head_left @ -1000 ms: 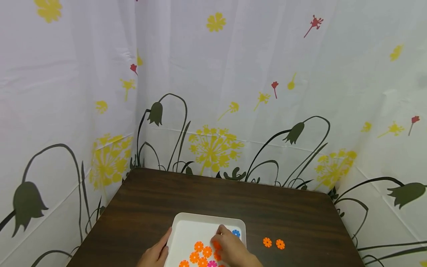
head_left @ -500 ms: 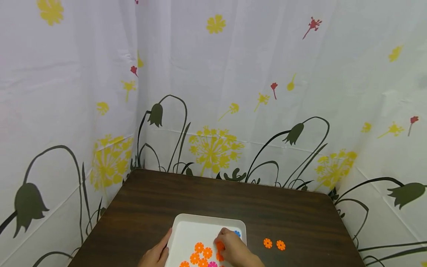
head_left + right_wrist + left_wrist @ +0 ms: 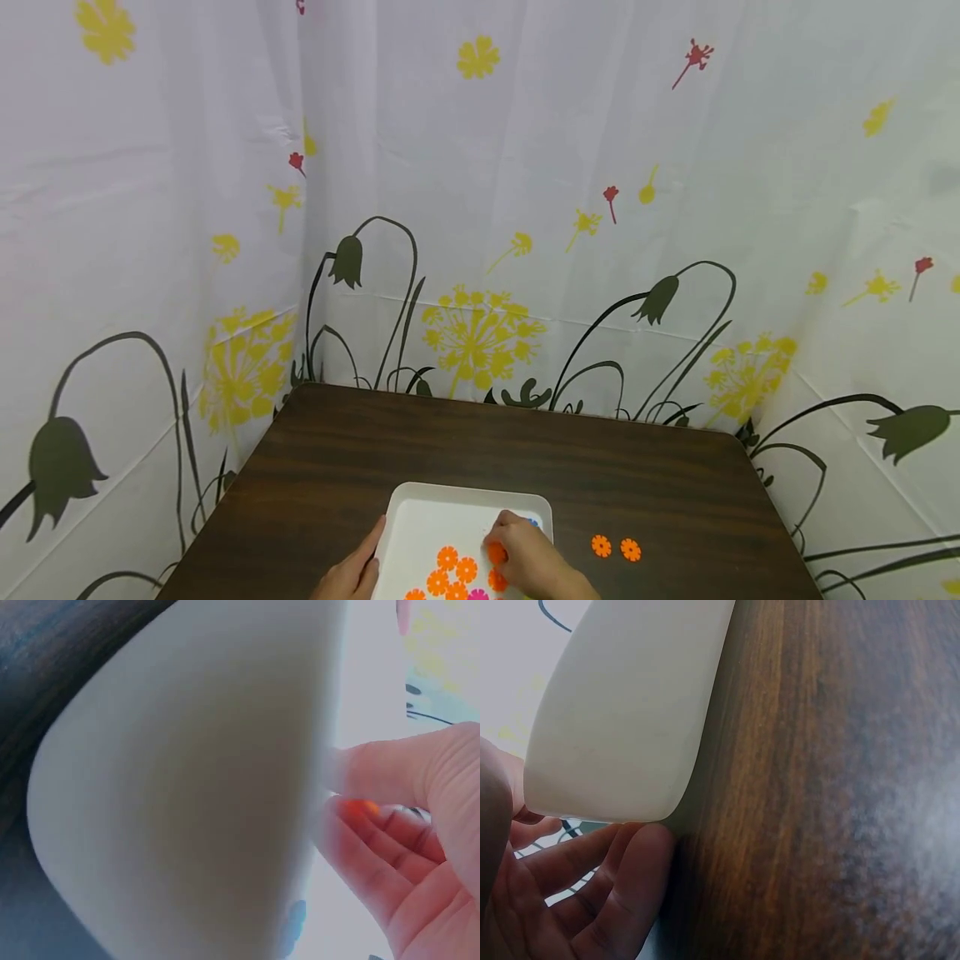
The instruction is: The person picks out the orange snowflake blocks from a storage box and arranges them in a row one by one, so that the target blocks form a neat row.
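Observation:
A white tray (image 3: 442, 500) lies on the dark wooden table. My left hand (image 3: 351, 575) grips its left side; in the left wrist view the fingertips (image 3: 649, 859) sit at the tray's lower edge. My right hand (image 3: 525, 554) reaches into the tray's right half with fingers curled downward, over an orange notched disc (image 3: 495, 552). In the right wrist view the tray wall (image 3: 187, 787) hides the tips of thumb and forefinger, and a bit of orange (image 3: 364, 806) shows between them. Several more orange discs (image 3: 467, 570) and a pink disc (image 3: 477, 594) lie left of this hand.
Two orange discs (image 3: 616, 547) lie on the table (image 3: 675, 500) right of the tray. A blue disc (image 3: 295, 926), partly covered in the head view, is near the tray's right corner. A white floral curtain (image 3: 480, 167) hangs behind the table.
My right hand has shifted slightly right inside the tray, the orange disc under it shifting along, and covers more of the blue disc. My left hand stays at the tray's side.

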Demonstrator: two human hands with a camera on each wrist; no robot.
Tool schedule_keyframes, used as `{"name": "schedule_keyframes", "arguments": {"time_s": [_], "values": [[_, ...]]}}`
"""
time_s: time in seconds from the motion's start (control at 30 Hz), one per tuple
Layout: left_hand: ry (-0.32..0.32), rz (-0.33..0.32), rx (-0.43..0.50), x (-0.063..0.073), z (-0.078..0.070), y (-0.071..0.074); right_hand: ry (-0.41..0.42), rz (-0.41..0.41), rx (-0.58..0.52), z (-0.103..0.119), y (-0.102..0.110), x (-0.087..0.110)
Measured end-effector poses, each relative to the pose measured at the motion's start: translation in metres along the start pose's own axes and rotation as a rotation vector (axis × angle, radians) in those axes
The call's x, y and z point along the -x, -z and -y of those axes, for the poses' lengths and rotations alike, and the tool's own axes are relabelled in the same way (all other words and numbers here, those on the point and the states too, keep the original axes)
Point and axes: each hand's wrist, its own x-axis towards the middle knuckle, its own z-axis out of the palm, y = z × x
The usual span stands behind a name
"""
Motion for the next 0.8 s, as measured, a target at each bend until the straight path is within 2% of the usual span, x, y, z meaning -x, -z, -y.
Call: {"name": "schedule_keyframes", "arguments": {"time_s": [0.13, 0.27, 0.47, 0.57, 0.67, 0.8], "values": [[-0.023, 0.000, 0.001, 0.001, 0.005, 0.000, 0.026, -0.077, 0.003, 0.002, 0.012, 0.008], [-0.012, -0.006, 0.000, 0.001, 0.007, 0.000, 0.020, -0.187, -0.081, -0.002, 0.030, 0.021], [0.018, 0.017, -0.011, -0.001, 0.007, 0.000, 0.001, -0.379, -0.207, -0.026, 0.057, 0.053], [0.012, 0.016, -0.010, -0.001, 0.005, 0.000, -0.021, -0.479, -0.200, -0.043, 0.069, 0.071], [-0.004, 0.011, 0.002, -0.001, 0.003, -0.001, -0.097, -0.548, -0.150, -0.063, 0.079, 0.092], [-0.010, 0.005, 0.004, -0.002, 0.002, -0.002, -0.296, -0.554, -0.109, -0.087, 0.087, 0.120]]}}
